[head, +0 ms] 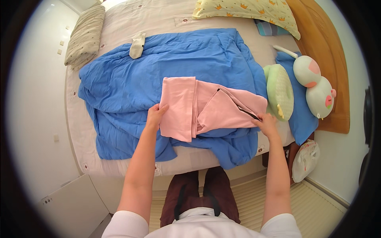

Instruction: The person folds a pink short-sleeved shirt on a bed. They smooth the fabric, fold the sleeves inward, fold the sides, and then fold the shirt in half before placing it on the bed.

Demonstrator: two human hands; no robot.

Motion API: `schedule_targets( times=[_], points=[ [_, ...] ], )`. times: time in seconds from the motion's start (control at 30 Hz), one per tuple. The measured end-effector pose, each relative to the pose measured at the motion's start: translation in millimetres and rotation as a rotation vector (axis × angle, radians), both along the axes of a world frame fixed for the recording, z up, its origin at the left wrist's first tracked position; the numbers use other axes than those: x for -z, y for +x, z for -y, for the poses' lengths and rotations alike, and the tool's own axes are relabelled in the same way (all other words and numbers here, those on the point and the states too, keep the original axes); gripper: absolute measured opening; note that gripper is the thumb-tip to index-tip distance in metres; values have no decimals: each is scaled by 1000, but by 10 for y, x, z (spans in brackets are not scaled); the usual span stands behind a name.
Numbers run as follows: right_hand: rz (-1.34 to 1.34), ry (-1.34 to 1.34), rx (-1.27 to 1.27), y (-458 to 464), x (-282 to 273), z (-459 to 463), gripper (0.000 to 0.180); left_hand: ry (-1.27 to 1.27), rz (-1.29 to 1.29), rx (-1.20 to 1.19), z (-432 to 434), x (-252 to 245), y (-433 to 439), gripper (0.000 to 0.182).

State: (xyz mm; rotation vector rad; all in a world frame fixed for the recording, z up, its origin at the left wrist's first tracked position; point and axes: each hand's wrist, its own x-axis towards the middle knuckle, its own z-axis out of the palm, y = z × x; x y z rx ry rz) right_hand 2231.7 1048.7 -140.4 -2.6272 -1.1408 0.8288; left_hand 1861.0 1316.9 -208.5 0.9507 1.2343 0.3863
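A pink garment with a dark zipper (178, 104), partly folded, lies over a rumpled blue quilt (128, 86) on the bed. My left hand (157, 116) grips the garment's left edge, thumb on top and fingers under the cloth. At its right end, my right hand (265, 122) pinches the fabric beside the lower end of the dark zipper. The left part of the garment is a flat, layered rectangle; the right part has a slanting folded flap. A pale sock (137, 46) rests on the quilt's upper left edge.
Right of the quilt are a green cushion (279, 92), a blue pillow (300, 119) and a white-and-pink plush toy (320, 98) by the wooden headboard (336, 74). A folded spotted quilt (86, 35) lies upper left, a crown-print pillow (244, 9) at the top. A plastic bag (306, 160) hangs at the lower right.
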Motion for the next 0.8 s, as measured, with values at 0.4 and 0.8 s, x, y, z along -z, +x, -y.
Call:
schedule_targets(
  times=[0.4, 0.8],
  points=[
    [-205, 614, 757, -394, 449, 116, 95, 665, -580, 52, 321, -125, 18, 43],
    [-397, 973, 604, -829, -363, -322, 57, 983, -393, 427, 1699, -289, 1443, 104]
  ],
)
